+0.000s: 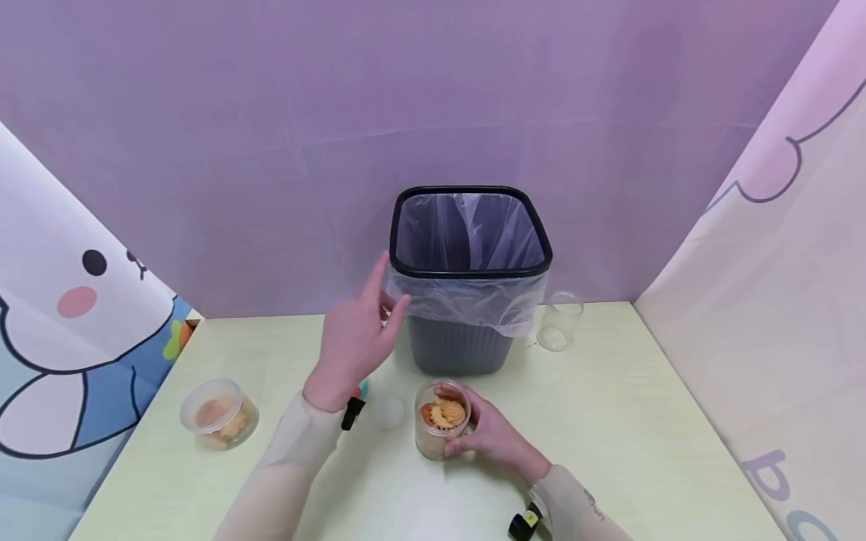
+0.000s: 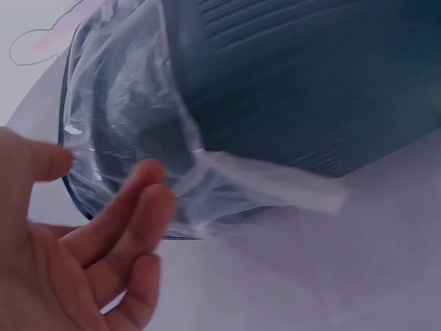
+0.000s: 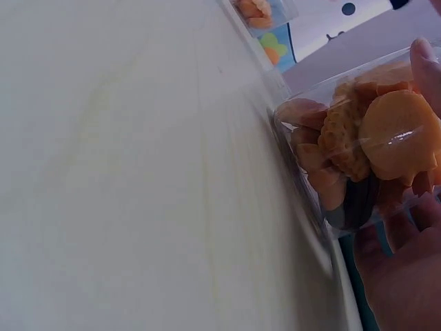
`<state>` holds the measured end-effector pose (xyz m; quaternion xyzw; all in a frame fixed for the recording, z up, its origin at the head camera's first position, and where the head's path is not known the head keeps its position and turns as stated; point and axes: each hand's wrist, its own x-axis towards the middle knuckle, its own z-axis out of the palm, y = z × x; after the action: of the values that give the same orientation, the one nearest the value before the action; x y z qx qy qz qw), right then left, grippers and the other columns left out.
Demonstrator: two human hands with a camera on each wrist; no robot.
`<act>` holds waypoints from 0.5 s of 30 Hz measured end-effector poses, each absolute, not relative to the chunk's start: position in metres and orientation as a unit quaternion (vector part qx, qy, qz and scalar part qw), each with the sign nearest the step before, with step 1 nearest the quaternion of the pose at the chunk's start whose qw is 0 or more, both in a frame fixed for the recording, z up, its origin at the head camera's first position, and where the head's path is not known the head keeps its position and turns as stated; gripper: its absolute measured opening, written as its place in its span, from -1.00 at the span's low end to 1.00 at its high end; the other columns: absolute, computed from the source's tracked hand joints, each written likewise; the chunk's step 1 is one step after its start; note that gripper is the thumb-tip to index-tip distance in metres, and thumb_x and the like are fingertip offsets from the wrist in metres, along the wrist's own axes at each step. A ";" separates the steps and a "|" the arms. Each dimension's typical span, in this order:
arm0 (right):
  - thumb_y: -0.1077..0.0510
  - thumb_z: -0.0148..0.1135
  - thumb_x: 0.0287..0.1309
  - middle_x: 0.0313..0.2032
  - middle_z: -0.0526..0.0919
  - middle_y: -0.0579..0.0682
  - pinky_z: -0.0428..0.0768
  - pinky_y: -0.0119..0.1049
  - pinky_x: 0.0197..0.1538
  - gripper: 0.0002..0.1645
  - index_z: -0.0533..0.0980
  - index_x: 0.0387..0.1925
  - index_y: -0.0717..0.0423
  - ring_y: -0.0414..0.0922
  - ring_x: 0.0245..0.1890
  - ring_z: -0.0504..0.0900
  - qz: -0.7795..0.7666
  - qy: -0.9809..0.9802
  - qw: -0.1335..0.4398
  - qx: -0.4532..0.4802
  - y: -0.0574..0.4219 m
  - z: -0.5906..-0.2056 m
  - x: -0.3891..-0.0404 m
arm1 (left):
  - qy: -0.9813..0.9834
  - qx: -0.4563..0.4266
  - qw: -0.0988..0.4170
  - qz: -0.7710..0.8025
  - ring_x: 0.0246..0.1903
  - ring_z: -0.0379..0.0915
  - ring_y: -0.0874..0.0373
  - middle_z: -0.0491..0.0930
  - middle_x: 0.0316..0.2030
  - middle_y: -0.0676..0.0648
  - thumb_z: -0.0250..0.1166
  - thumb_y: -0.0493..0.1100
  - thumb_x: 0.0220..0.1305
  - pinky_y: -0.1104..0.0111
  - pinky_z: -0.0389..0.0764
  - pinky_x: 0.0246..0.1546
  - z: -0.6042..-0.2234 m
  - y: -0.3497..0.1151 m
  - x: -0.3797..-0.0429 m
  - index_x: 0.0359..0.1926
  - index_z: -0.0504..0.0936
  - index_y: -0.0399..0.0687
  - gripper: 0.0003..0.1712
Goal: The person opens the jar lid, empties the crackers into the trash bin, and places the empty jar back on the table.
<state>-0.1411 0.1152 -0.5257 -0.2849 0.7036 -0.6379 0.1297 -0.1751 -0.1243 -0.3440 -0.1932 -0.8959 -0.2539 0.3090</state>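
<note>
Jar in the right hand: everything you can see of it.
The jar is clear, round and straight-sided, plastic by its look, with no lid visible on top. Tan cookies of mixed shapes and at least one dark piece show inside. It stands roughly upright on the table, in front of the bin. The right hand grips its side, thumb nearest the camera.

Behind the right hand (image 1: 492,436), a beige sleeve (image 1: 582,522) bears dark marks (image 1: 593,504); beside its cuff (image 1: 549,488), a black block (image 1: 522,527) with yellow patch (image 1: 531,518). Behind the left hand (image 1: 355,338), a second beige sleeve (image 1: 284,466), another black block (image 1: 352,415).
</note>
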 end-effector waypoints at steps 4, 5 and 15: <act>0.28 0.62 -0.19 0.35 0.42 0.08 0.27 -0.36 0.33 0.11 0.26 0.43 0.09 0.04 0.33 0.37 -0.638 0.702 0.131 -0.287 0.114 -0.526 -0.141 | -0.902 -0.191 0.351 -0.161 -0.71 0.38 0.10 0.59 -0.56 0.00 0.20 0.24 0.36 0.25 0.34 -0.75 -0.338 -0.118 -0.180 0.49 0.23 -0.15 -0.13; 0.28 0.62 -0.19 0.35 0.42 0.09 0.27 -0.36 0.33 0.11 0.26 0.43 0.09 0.04 0.33 0.37 -0.638 0.702 0.130 -0.288 0.114 -0.526 -0.141 | -0.901 -0.187 0.365 -0.140 -0.70 0.38 0.05 0.58 -0.57 -0.04 0.20 0.28 0.33 0.23 0.35 -0.74 -0.337 -0.117 -0.181 0.48 0.26 -0.15 -0.11; 0.22 0.63 -0.17 0.35 0.42 0.11 0.27 -0.34 0.34 0.09 0.29 0.42 0.01 0.02 0.33 0.38 -0.639 0.701 0.128 -0.290 0.115 -0.525 -0.141 | -0.925 -0.111 0.351 -0.092 -0.59 0.47 -0.06 0.58 -0.54 -0.15 0.20 0.59 0.05 0.19 0.42 -0.70 -0.333 -0.099 -0.186 0.48 0.25 -0.14 0.20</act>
<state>-0.1407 0.1153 -0.5254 -0.2898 0.7011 -0.6387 0.1283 -0.1857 -0.0988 -0.3334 -0.1107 -0.9253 -0.0924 0.3508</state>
